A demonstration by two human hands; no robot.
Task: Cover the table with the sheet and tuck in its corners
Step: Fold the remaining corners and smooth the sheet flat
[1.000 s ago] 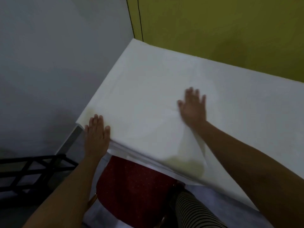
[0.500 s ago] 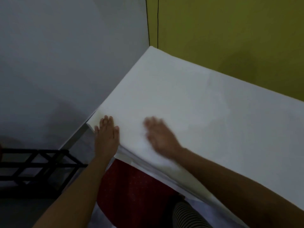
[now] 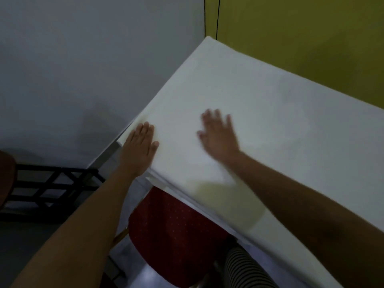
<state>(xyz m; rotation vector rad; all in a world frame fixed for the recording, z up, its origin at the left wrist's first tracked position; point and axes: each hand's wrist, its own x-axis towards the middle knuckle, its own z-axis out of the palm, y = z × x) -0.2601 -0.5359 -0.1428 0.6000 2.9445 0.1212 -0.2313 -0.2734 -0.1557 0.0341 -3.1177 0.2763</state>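
A white sheet (image 3: 270, 104) lies spread over the table, reaching the far corner by the walls. My left hand (image 3: 139, 148) rests flat, palm down, on the sheet at the table's near left corner. My right hand (image 3: 220, 136) lies flat on the sheet a little to the right, fingers spread and blurred by motion. Along the near edge (image 3: 187, 190) the sheet shows in several layers and hangs over slightly. The tabletop itself is hidden under the cloth.
A red dotted chair seat (image 3: 176, 231) stands under the near edge of the table. A black metal rack (image 3: 49, 188) is at the lower left. A grey wall (image 3: 83, 69) runs on the left and a yellow wall (image 3: 301, 38) behind. My striped trouser leg (image 3: 245, 269) shows below.
My right hand swept from the middle of the sheet toward the near left, then slid back out to the right. My left hand stayed pressed on the corner. The camera view shifted left.
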